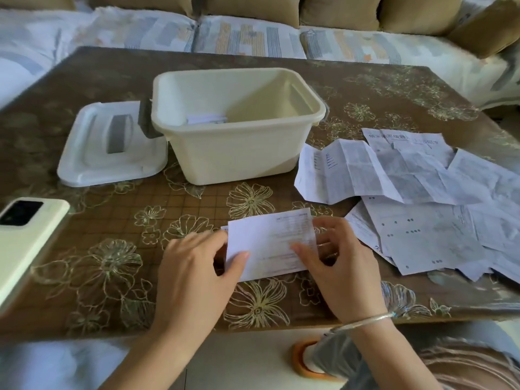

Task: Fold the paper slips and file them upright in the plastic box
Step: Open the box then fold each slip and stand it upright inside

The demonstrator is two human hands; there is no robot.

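My left hand (194, 266) and right hand (343, 266) pinch the slip (270, 243) at opposite edges, I judge to square its fold; the box (233, 159) stands open ahead, ready.

Silver bangle (363, 322), R wrist

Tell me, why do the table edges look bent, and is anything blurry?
Head view: the wide-angle lens bows the table edges and stretches the phone; daylight sheens the glossy top; print on the paper slip is too soft to read.
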